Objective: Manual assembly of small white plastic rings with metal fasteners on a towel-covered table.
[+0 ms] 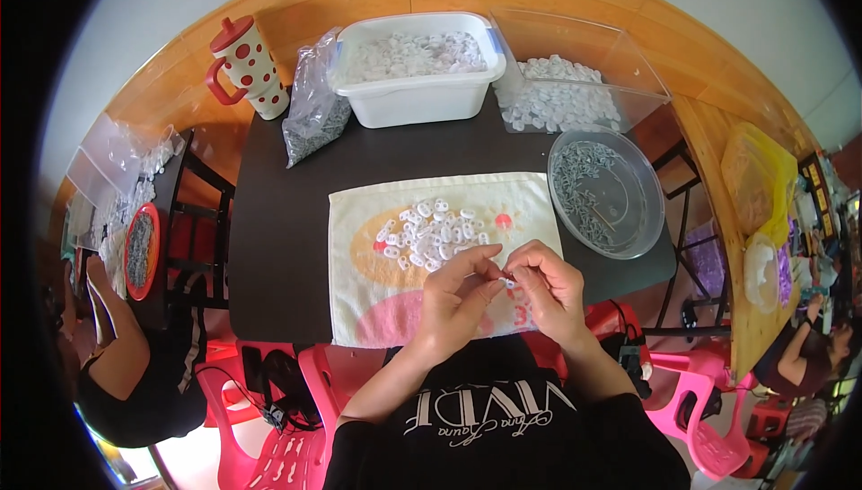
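Observation:
My left hand (458,297) and my right hand (549,293) meet over the near right part of a patterned towel (359,212). Thumbs and forefingers are pinched together, fingertips almost touching. Between them shows a small white plastic piece (510,284); the fingers cover most of it. Just beyond my left hand lies a loose heap of small white oval plastic pieces (431,231), some with holes. To the right of the towel stands a round clear tub (660,212) with many small grey metal parts (584,185) inside.
At the back of the dark table (278,239) stand a spotted tumbler (256,73), a bag of grey parts (316,122), a white tub (417,104) of white pieces and a clear box (620,50) with more. Pink chairs (278,454) and another person (126,355) are nearby.

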The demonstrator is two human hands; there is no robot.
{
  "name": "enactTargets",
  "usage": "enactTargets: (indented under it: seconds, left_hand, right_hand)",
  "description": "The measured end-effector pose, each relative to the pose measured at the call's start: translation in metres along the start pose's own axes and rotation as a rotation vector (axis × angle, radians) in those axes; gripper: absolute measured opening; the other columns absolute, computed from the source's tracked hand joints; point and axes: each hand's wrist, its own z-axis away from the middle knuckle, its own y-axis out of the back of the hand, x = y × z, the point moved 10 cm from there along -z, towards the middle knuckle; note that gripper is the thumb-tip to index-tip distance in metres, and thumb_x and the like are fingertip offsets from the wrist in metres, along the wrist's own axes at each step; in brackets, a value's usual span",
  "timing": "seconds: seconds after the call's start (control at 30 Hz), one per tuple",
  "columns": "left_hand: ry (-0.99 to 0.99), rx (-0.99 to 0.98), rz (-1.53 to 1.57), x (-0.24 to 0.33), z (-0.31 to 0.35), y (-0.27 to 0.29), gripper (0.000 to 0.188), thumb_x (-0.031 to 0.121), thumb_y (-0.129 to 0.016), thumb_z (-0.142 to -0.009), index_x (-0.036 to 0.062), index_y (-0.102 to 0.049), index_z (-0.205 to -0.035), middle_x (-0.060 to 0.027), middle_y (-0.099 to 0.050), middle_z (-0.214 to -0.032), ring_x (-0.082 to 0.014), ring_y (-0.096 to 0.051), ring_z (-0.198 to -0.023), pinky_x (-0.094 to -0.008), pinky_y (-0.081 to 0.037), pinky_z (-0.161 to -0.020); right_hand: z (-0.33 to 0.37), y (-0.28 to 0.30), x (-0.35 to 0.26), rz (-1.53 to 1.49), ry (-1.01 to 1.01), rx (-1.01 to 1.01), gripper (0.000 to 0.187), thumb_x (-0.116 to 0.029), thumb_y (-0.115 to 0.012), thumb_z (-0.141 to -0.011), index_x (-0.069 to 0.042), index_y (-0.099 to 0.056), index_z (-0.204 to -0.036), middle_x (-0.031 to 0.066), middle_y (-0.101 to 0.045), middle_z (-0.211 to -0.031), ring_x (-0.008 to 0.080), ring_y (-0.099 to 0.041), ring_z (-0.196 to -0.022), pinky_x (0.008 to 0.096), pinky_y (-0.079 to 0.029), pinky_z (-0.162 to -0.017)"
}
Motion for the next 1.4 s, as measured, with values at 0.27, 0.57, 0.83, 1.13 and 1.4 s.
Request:
enactTargets:
  seconds: [0.27,0.57,0.83,1.13,1.4]
  left_hand:
    - [0.017,0.005,-0.027,0.006,0.007,0.004,0.049,-0.015,-0.058,-0.089,0.0018,-0.052,-0.134,-0.0045,-0.06,-0.097,-0.0081,-0.058,-0.088,-0.0209,-0.049,-0.077]
    - [-0.085,0.02,-0.141,0.017,0.009,0.007,0.047,-0.015,-0.058,-0.089,0.002,-0.053,-0.132,-0.0048,-0.061,-0.092,-0.0079,-0.059,-0.083,-0.0208,-0.049,-0.071]
    - [-0.095,0.047,-0.152,0.018,0.009,0.011,0.043,-0.015,-0.06,-0.088,0.0009,-0.055,-0.128,-0.0047,-0.061,-0.091,-0.0073,-0.059,-0.079,-0.0201,-0.048,-0.066]
    - [-0.103,0.056,-0.162,0.018,0.009,0.012,0.042,-0.015,-0.06,-0.088,0.0001,-0.056,-0.127,-0.0052,-0.062,-0.09,-0.0074,-0.06,-0.078,-0.0203,-0.048,-0.066]
    - [-0.111,0.064,-0.153,0.017,0.009,0.013,0.041,-0.015,-0.06,-0.088,-0.0001,-0.056,-0.126,-0.0053,-0.062,-0.09,-0.0073,-0.06,-0.077,-0.0201,-0.048,-0.065]
  right_hand:
    - [-0.005,-0.013,-0.016,0.197,0.135,-0.079,0.005,0.007,-0.055,-0.092,0.003,-0.058,-0.091,0.0081,-0.057,-0.084,0.0132,-0.053,-0.07,0.0242,-0.042,-0.064]
    - [-0.008,-0.019,-0.02,0.254,0.108,-0.122,0.003,0.004,-0.057,-0.091,0.003,-0.059,-0.088,0.0088,-0.06,-0.084,0.0139,-0.056,-0.073,0.0248,-0.044,-0.067]
    - [-0.008,-0.02,-0.019,0.239,0.086,-0.137,0.004,0.003,-0.057,-0.091,0.003,-0.06,-0.088,0.0078,-0.06,-0.084,0.0106,-0.053,-0.068,0.0234,-0.041,-0.062]
    - [-0.006,-0.02,-0.013,0.195,0.033,-0.123,0.003,0.005,-0.056,-0.093,0.004,-0.056,-0.09,0.0084,-0.056,-0.083,0.0135,-0.05,-0.069,0.0239,-0.041,-0.064]
    - [-0.007,-0.02,-0.015,0.217,0.083,-0.106,0.004,0.006,-0.057,-0.09,0.003,-0.06,-0.088,0.0071,-0.06,-0.085,0.0089,-0.052,-0.067,0.0227,-0.04,-0.059]
